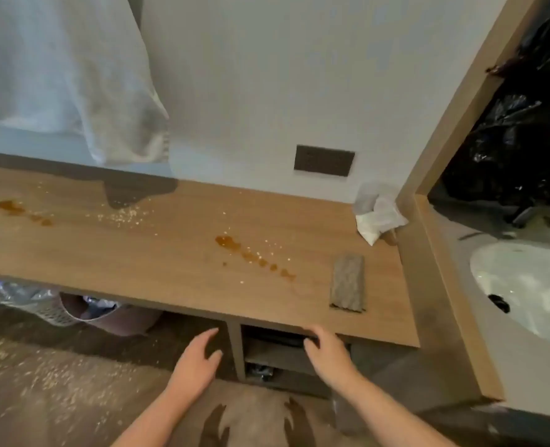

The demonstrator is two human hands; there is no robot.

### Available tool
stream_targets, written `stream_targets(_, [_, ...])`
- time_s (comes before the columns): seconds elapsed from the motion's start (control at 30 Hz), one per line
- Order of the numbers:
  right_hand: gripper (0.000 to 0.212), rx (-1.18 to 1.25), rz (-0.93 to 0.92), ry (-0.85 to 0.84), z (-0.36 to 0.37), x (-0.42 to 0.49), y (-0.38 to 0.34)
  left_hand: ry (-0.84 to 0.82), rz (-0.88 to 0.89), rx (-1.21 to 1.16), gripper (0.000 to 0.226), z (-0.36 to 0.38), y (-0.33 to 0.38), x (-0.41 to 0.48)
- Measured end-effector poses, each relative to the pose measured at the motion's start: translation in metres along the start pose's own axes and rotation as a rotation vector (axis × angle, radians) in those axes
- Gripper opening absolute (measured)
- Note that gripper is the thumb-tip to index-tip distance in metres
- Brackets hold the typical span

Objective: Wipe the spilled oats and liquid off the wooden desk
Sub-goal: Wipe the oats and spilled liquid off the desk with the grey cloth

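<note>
Hands hover at 6 o'clock, just short of the desk's front edge. The left hand (199, 356) has its fingers straight and slightly spread and holds nothing. The right hand (328, 351) is loosely open and also holds nothing. Its fingertips are close to the edge, but contact cannot be judged.

The wooden desk (170, 272) runs from 9 o'clock to 3 o'clock and is still soiled. Amber liquid (254, 256) forms a broken trail of drops near the centre, slanting toward 4 o'clock, with pale flakes dotted along it. A second amber puddle (12, 208) sits near the left edge at 9 o'clock. Between the two spills, toward 10 o'clock, oats (122, 216) lie in a loose scatter below the hanging towel (73, 75).

A grey folded cloth (348, 282) lies flat at 3 o'clock on the desk, well apart from both hands. A crumpled white tissue (378, 214) sits in the back right corner at 2 o'clock.

Under the desk at 8 o'clock stands a mesh basket (41, 308). More pale flakes speckle the carpet (73, 414) at 7 o'clock. A white sink (525, 285) shows at the far right.
</note>
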State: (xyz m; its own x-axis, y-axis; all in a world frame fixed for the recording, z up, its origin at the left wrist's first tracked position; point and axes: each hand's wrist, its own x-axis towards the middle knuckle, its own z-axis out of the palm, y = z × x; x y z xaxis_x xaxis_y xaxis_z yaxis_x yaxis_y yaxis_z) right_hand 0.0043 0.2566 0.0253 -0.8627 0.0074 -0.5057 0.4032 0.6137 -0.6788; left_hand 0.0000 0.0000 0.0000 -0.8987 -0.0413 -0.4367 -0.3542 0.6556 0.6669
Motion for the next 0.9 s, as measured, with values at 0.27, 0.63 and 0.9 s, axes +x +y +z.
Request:
stream_targets(0.27, [0.065,-0.383,0.013,0.476,-0.035,0.112,0.013,0.2,0.096,0.434,0.065,0.012,0.021,0.09])
stream_targets(0.63, [0.056,-0.532,0.164,0.612,-0.059,0.206,0.049,0.383,-0.127,0.61,0.066,0.0,-0.006,0.193])
stream_targets(0.9, [0.063,-0.749,0.014,0.469,-0.047,0.232,0.019,0.404,-0.125,0.625,0.065,0.004,-0.01,0.202])
